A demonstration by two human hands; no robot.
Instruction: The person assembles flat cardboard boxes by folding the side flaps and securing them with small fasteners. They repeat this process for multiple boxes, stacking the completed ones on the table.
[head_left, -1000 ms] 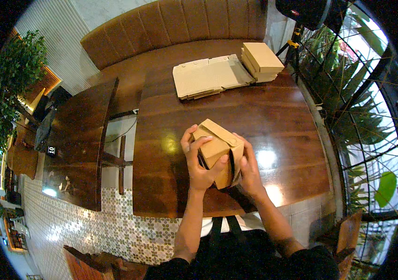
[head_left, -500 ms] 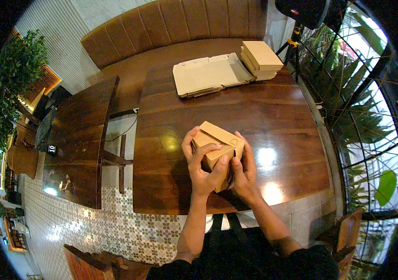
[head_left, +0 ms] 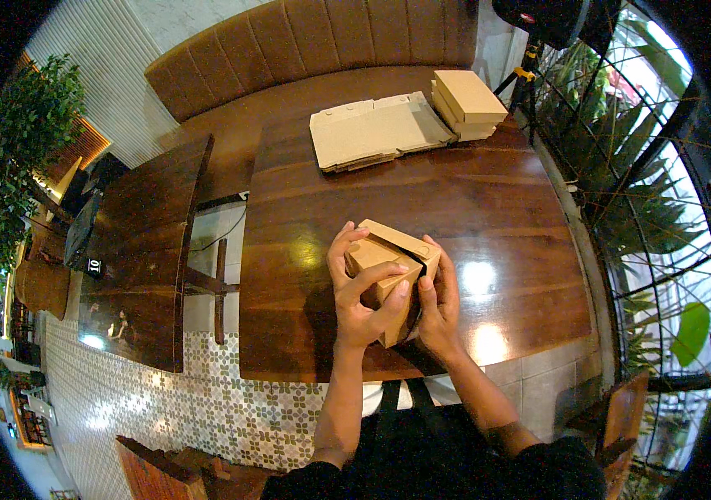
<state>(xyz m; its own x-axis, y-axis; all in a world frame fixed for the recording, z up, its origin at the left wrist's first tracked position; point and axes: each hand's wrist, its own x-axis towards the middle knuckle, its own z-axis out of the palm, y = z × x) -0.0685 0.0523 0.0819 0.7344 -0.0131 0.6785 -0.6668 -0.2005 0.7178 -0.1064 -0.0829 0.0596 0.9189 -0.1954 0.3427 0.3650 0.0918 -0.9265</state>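
Both hands grip a brown cardboard box (head_left: 374,253) above the near edge of the wooden table. My left hand (head_left: 364,292) wraps its left side, with fingers curled over the far left corner and across the top panel. On the right side, my right hand (head_left: 439,292) presses along the box's edge, its thumb near the front corner. A flap with a small curved cut stands slightly raised along the far right of the top, and a dark gap shows beneath it. The underside of the box is hidden.
Flat cardboard blanks (head_left: 376,133) lie stacked at the table's far side. Beside them stands a pile of folded boxes (head_left: 469,100). A second wooden table (head_left: 139,250) is on the left. A padded bench (head_left: 314,50) runs behind, and a metal grille with plants borders the right.
The flap on top of the box has lifted away from the panel, and the gap beneath it is wider. Both hands keep their hold with small finger shifts.
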